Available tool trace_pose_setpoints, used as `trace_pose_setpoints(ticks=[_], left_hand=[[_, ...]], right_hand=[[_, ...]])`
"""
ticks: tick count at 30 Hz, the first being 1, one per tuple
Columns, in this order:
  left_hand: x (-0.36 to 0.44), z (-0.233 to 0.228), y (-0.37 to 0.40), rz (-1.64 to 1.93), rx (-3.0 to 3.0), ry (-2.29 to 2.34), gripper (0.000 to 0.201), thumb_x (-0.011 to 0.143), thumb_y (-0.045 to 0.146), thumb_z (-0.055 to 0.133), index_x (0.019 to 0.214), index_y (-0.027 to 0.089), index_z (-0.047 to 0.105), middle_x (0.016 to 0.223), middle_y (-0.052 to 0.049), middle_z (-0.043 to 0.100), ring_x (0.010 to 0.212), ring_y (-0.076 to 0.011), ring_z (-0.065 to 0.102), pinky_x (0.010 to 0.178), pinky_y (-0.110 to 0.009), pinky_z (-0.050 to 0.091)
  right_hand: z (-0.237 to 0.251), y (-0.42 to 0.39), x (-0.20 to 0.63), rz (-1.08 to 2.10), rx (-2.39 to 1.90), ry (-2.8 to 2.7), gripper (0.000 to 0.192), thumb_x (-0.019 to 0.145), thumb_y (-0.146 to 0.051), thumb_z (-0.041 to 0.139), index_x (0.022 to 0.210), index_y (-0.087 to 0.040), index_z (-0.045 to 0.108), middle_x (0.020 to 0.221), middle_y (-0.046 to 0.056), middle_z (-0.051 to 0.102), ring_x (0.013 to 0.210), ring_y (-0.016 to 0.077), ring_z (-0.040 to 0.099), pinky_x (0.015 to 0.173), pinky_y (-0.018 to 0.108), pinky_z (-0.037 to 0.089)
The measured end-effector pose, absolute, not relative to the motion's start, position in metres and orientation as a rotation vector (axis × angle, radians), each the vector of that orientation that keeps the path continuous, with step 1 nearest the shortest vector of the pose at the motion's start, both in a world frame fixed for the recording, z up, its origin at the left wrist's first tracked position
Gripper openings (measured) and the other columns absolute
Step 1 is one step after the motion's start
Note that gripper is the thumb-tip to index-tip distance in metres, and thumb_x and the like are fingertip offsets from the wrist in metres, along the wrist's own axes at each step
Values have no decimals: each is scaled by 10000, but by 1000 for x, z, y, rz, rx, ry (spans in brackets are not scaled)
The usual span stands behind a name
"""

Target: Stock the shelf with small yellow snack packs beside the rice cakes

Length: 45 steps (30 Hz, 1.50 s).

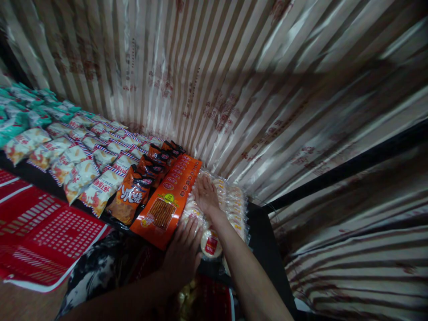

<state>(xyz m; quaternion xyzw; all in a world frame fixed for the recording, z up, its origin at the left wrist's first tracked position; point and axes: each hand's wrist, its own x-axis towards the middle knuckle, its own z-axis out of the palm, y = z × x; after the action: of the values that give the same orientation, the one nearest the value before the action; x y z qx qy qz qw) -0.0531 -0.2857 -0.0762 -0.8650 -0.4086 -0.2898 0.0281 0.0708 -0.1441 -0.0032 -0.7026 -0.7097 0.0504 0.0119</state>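
Note:
Both my hands rest on rows of round white crackers in clear wrappers at the right end of a dark table. My left hand lies at the near edge of these packs, its fingers stretched out and pointing away from me. Farther back, my right hand presses flat on them, fingers extended. Just below my right wrist, one round cracker pack shows a red label. Left of my hands lies a long orange snack pack with a window showing brown sticks.
Orange-black snack bags, white snack bags and green bags line the table leftward. A red basket stands at lower left. A striped curtain hangs behind, with a dark bar at right.

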Motion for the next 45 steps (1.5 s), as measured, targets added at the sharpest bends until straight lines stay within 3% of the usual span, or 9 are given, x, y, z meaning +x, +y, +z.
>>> trace_pose_setpoints(ticks=[7,14,17,22,26,30,35,45], left_hand=[[-53,-75,-289,-939,-2686,-1307,580,881,358,498,1410,141,396,1523,-120,329,1431,-278,229,1158,-456,204],[-62,-46,-261,-1242,-2481,-1429,431,909,281,427,1302,138,529,1478,-152,395,1410,-297,275,1119,-498,303],[-70,-27,-229,-1145,-2432,-1670,426,888,206,438,1293,133,546,1491,-155,371,1406,-321,271,1103,-505,336],[-84,-18,-173,-845,-2573,-1758,388,859,115,427,1182,146,639,1428,-128,470,1377,-317,325,1104,-471,351],[-88,-27,-143,-654,-2674,-1760,427,858,102,422,1245,128,600,1413,-133,487,1369,-327,336,1093,-499,342],[-81,-34,-124,-599,-2748,-1724,465,889,126,408,1337,168,526,1401,-123,506,1367,-306,350,1094,-492,334],[-70,-42,-109,-572,-2809,-1681,505,915,126,348,1408,184,441,1464,-92,437,1399,-286,295,1126,-501,283],[-64,-63,-105,-620,-2748,-1694,456,958,305,364,1385,192,477,1487,-84,402,1410,-308,271,1159,-532,207]], right_hand=[[-8,-172,88,64,-2034,-2232,572,990,-397,205,1455,-91,336,1551,111,264,1460,214,146,1187,416,120],[-13,-177,111,9,-1805,-2073,617,973,-446,215,1362,-46,477,1480,176,389,1424,251,268,1175,460,231],[-13,-174,110,52,-1745,-2028,626,961,-449,245,1346,-18,487,1466,199,402,1419,266,276,1170,467,262],[-20,-175,88,120,-1582,-2032,513,942,-320,313,1369,-85,473,1473,159,407,1415,247,291,1152,491,303],[-25,-177,80,168,-1547,-1950,492,916,-244,345,1387,-160,458,1485,110,403,1403,219,321,1142,482,330],[-23,-176,91,171,-1583,-1891,499,908,-252,354,1385,-154,462,1460,112,440,1391,226,344,1145,480,328],[-21,-173,105,153,-1579,-1898,478,907,-290,401,1363,-177,492,1440,104,469,1377,238,370,1132,486,347],[-31,-136,107,52,-1516,-1938,437,899,-231,383,1286,-143,565,1372,142,537,1338,236,432,1105,488,383]])
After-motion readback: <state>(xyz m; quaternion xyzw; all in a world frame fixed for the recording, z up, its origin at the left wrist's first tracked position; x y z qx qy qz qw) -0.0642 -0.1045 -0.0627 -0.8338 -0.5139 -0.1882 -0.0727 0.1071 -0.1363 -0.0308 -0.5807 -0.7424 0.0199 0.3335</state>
